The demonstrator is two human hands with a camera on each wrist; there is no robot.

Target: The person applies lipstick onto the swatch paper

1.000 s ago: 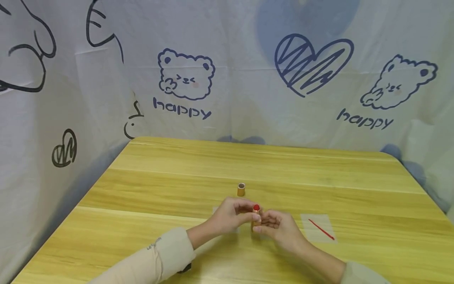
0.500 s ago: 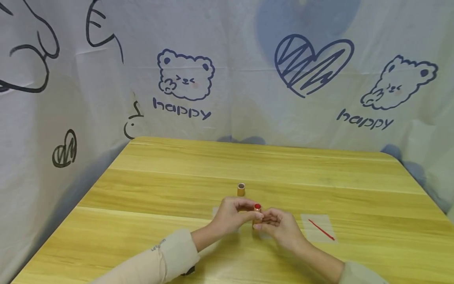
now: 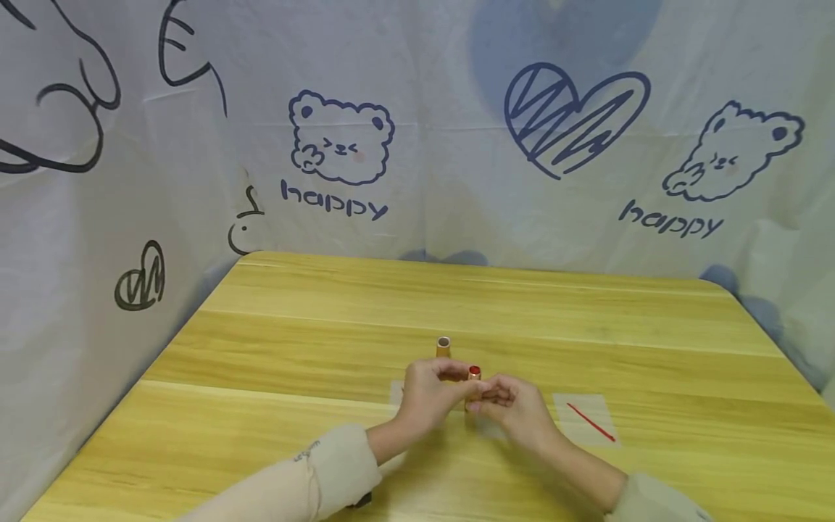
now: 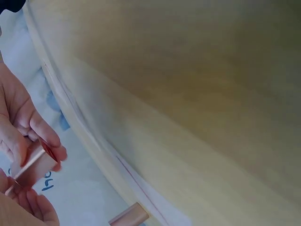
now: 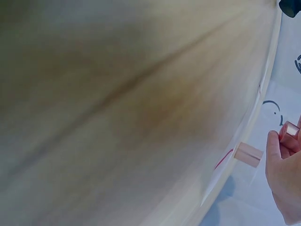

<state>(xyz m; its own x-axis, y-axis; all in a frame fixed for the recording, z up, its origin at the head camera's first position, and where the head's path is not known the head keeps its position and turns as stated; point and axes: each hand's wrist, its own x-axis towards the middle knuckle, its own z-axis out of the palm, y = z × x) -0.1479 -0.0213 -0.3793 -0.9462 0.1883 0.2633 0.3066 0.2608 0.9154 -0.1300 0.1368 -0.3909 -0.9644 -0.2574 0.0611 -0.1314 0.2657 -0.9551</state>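
Observation:
A shiny copper-coloured lipstick tube [image 3: 472, 395] stands upright between both hands, red showing at its mouth. My left hand [image 3: 427, 399] pinches the upper part between thumb and fingers, while my right hand [image 3: 520, 412] grips lower down. In the left wrist view, fingers wrap both ends of the lipstick tube [image 4: 37, 165]. The open lipstick cap [image 3: 443, 346] stands just beyond the left hand, which overlaps its lower part in the head view. In the right wrist view the cap [image 5: 248, 154] shows whole.
A pale paper square [image 3: 583, 428] with a red diagonal stroke lies right of the hands. Another paper [image 3: 395, 392] is mostly hidden behind the left hand. A small black object [image 3: 363, 500] pokes out beneath the left sleeve. Drawn-on cloth hangs behind the wooden table [image 3: 313, 290].
The red lipstick tip has sunk from above the tube's rim to inside it. Both hands, with the tube, have shifted slightly away from the person, so the left hand now overlaps the cap's bottom.

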